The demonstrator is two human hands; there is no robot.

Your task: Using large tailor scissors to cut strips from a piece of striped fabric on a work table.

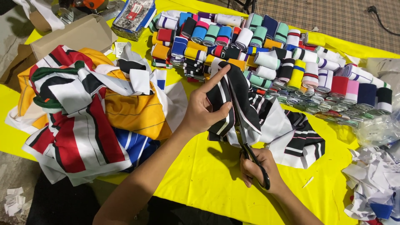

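Note:
My left hand (203, 109) pinches a black fabric piece with white and pink stripes (243, 95), lifting it above the yellow table (196, 179). My right hand (259, 168) grips black-handled scissors (246, 139), whose blades run up into the lifted fabric. More of the same striped black and white fabric (298, 137) lies spread on the table to the right of the scissors.
A heap of striped fabric pieces in red, white, blue and orange (87, 112) lies at the left. Several rolled ribbed bands in many colours (266, 54) are stacked at the back. White fabric scraps (373, 183) pile at the right edge. A cardboard box (71, 35) sits back left.

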